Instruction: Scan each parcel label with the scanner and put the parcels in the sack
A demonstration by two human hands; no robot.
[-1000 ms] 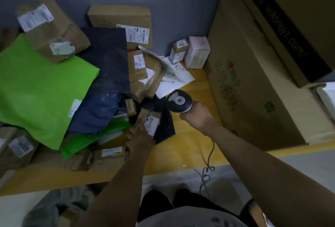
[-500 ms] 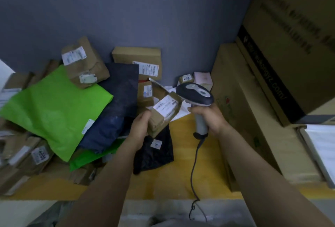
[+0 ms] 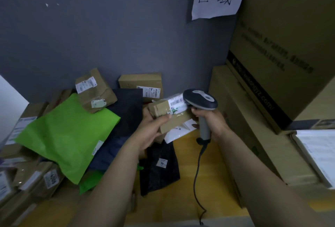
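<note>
My left hand (image 3: 151, 128) grips small parcel (image 3: 170, 113); right hand (image 3: 211, 120) grips scanner (image 3: 200, 98) at its label. Pile (image 3: 72, 136) unscanned; sack unseen.

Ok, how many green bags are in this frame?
2. A large green bag lies on top of the parcel heap; a second green bag pokes out beneath it. Others may be buried.
</note>
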